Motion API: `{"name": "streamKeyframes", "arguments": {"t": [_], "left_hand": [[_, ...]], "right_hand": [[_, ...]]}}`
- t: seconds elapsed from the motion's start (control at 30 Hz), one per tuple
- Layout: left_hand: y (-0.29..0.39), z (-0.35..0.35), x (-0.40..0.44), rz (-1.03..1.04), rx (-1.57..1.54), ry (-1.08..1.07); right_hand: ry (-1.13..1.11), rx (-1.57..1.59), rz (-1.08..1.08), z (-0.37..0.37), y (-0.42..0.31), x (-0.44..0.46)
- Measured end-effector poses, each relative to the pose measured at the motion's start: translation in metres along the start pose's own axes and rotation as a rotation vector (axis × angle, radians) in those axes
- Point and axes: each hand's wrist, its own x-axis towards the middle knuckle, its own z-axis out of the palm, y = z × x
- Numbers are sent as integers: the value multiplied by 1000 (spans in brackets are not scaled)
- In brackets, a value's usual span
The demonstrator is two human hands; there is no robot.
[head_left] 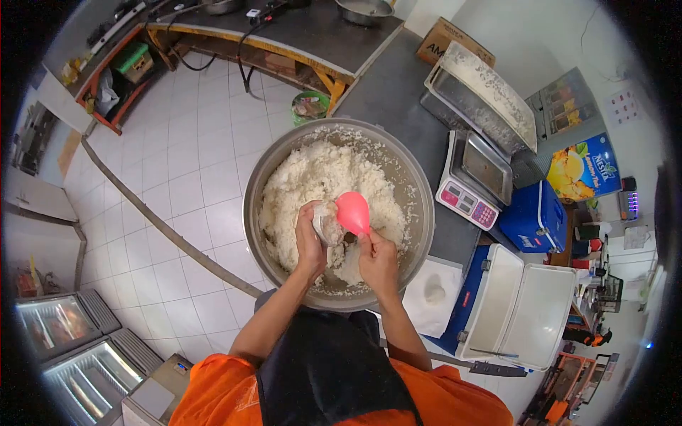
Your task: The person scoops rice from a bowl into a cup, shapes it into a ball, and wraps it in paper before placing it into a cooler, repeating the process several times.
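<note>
Fingers (307,212) of the left hand (310,241) curl round a small pale cup or bag (328,226) with rice (302,177), and the right hand (379,261) grips a pink scoop (352,211) beside it, over the big pot (425,206). If the scoop tips or pokes too hard, rice may spill. From the pot, white tiles (188,188) lie at 9 o'clock, a grey counter (383,92) at 1, a scale (465,201) at 3.

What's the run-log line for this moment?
left hand: holds small container | right hand: holds pink scoop | pot: rice inside
</note>
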Motion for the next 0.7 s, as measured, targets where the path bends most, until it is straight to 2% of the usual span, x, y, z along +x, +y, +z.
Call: {"name": "streamKeyframes", "arguments": {"t": [0.07, 0.23, 0.27, 0.3, 0.33, 0.4, 0.5, 0.53, 0.6, 0.63, 0.67, 0.7], "left_hand": [[2, 0, -2, 41, 226, 57], [17, 12, -13, 178, 454, 51], [21, 14, -16, 193, 526, 57], [19, 11, -14, 194, 524, 62], [14, 5, -11, 186, 487, 56], [7, -8, -3, 179, 448, 56], [9, -26, 6, 188, 435, 87], [18, -27, 5, 142, 313, 56], [41, -24, 2, 92, 193, 26], [57, -17, 0, -18, -1, 1], [69, -10, -5, -124, -196, -24], [77, -4, -8, -142, -214, -39]], "right_hand": [[-21, 48, 32, 2, 3, -1], [-100, 137, 140, 6, -9, -6], [-141, 236, 231, 8, -11, -8], [-182, 333, 322, 8, -13, -8], [-188, 331, 322, 5, -17, -8], [-289, 631, 615, -5, -26, -7], [-292, 669, 679, -24, -21, -9], [-298, 664, 680, -27, -10, -10], [-146, 159, 58, -28, 30, -13], [-143, 157, 64, -33, 46, -17], [-189, -454, -25, -40, 60, -22], [-227, -1064, -127, -44, 67, -20]]}}
